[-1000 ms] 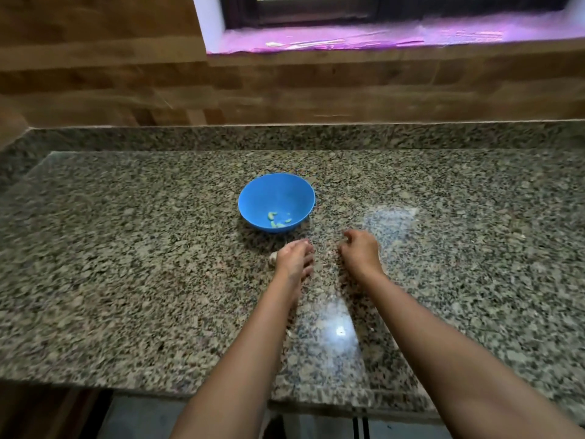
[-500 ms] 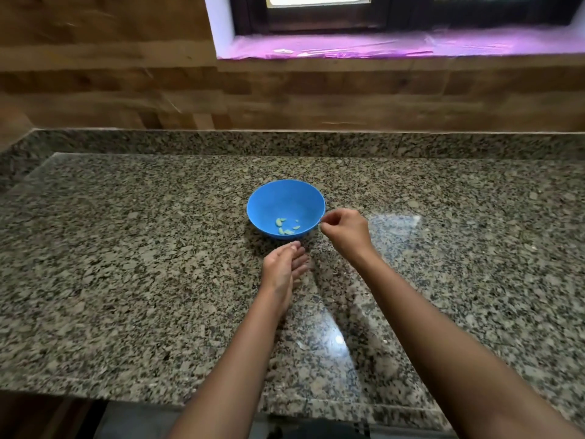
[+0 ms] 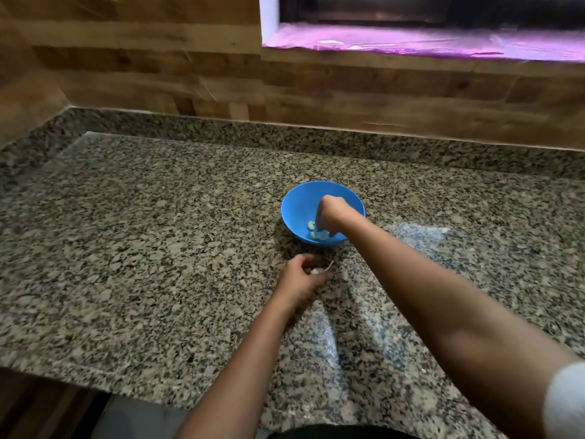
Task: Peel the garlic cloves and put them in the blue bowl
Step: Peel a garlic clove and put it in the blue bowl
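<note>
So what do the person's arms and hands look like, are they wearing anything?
The left hand and right hand are bare: no gloves, no watch or rings visible. Forearms are uncovered too. A white sleeve shows on the right upper arm.

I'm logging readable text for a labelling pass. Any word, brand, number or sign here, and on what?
None can be read.
The blue bowl shows no print or logo; the granite counter, the wooden wall and the pink film on the window sill carry no label.
The garlic piece in the left hand bears no marking.
</note>
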The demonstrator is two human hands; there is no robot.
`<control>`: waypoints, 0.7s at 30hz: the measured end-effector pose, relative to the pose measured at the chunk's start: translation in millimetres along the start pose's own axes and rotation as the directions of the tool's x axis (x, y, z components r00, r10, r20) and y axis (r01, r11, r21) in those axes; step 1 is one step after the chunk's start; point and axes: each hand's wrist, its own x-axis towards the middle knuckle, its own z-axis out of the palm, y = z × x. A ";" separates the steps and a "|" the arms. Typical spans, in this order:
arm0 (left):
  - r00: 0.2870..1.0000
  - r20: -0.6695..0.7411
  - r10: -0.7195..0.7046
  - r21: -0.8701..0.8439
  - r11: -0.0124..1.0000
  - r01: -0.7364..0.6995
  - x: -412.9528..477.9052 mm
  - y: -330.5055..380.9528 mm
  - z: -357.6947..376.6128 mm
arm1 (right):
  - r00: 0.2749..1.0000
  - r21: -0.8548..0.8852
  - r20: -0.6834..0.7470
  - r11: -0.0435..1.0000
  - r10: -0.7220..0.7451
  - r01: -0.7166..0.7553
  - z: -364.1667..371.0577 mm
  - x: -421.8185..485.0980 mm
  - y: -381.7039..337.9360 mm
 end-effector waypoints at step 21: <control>0.965 0.249 0.076 -0.723 0.678 0.133 -31.5 22.3 -15.9 | 0.985 0.740 -0.167 0.655 -0.043 0.154 32.2 -137.3 44.3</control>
